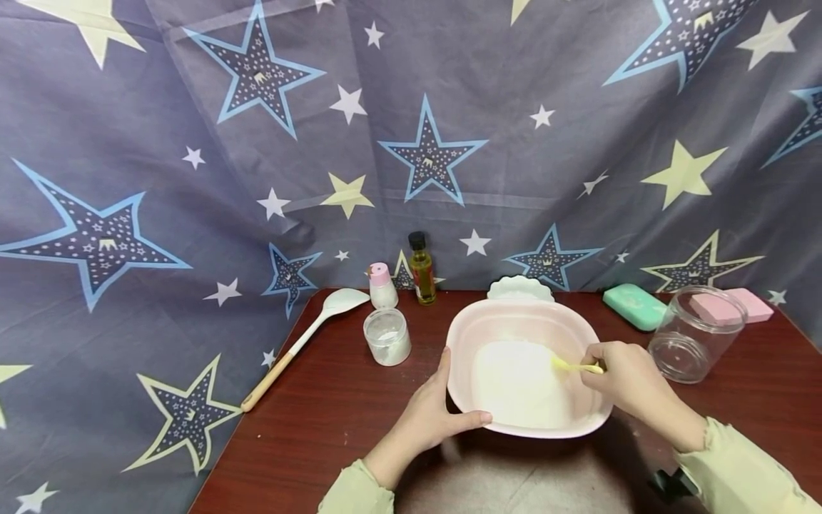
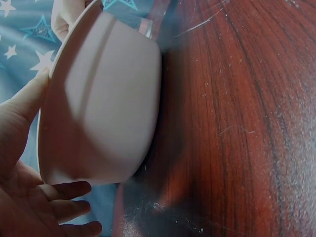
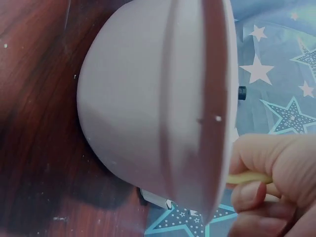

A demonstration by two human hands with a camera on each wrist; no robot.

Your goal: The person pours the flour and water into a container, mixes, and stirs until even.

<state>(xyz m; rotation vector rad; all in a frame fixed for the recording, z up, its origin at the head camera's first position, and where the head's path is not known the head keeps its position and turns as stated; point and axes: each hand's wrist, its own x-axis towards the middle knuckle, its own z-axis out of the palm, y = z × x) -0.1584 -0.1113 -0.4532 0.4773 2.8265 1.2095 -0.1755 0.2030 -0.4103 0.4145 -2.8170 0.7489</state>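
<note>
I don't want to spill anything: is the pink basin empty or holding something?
Not empty: inside the pink basin, the head view shows a white layer across the bottom; depth unclear.

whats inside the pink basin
The pink basin has a white substance across its bottom, and the head of a yellow utensil, held by the right hand, reaches inside. The basin's floor under the white layer is covered and cannot be seen.

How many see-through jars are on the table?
2. The small jar with white stuff inside is left of the pink basin. The big jar is past the right hand. More might hide behind the basin.
</note>
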